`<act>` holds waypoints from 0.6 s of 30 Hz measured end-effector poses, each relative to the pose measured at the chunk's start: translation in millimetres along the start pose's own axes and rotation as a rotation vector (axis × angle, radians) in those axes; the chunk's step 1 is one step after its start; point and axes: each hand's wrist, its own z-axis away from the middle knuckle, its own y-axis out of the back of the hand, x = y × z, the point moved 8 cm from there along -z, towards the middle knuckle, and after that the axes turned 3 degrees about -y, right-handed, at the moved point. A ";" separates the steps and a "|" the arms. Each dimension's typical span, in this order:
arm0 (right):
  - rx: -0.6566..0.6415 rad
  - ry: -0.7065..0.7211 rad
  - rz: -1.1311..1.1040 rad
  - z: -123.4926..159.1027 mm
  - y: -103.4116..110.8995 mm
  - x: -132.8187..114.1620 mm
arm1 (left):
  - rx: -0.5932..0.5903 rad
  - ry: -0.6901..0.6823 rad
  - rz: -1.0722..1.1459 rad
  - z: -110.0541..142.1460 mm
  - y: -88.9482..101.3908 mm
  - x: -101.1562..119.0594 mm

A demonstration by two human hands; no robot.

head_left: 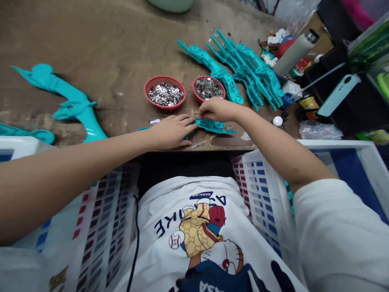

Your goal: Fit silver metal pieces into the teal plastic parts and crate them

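A teal plastic part [214,126] lies near the table's front edge, partly covered by my hands. My left hand [172,132] rests over its left portion, palm down with the fingers stretched out. Just above its middle, my right hand [215,109] pinches with thumb and forefinger; a tiny thing shows at the fingertips, too small to name. Right behind that hand sits a red basket [194,91] of small metal pieces. A second red basket [146,90], also filled with shiny metal pieces, stands to its left.
Several teal parts [243,67] lie in a row at the back right. More teal parts [71,95] are at the left. A bottle [293,54], a phone [338,96] and clutter crowd the right side. White crates [261,198] flank my lap.
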 end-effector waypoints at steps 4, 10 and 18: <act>-0.051 0.112 0.071 -11.6 -17.7 -0.7 | 0.014 -0.058 -0.003 -0.7 -4.9 -0.5; -0.059 0.068 0.036 -11.2 -16.3 2.6 | 0.022 -0.079 0.006 -1.7 -6.4 -3.5; -0.143 0.007 0.049 -7.4 -15.4 -5.5 | 0.039 -0.118 0.059 -3.1 -12.0 -12.7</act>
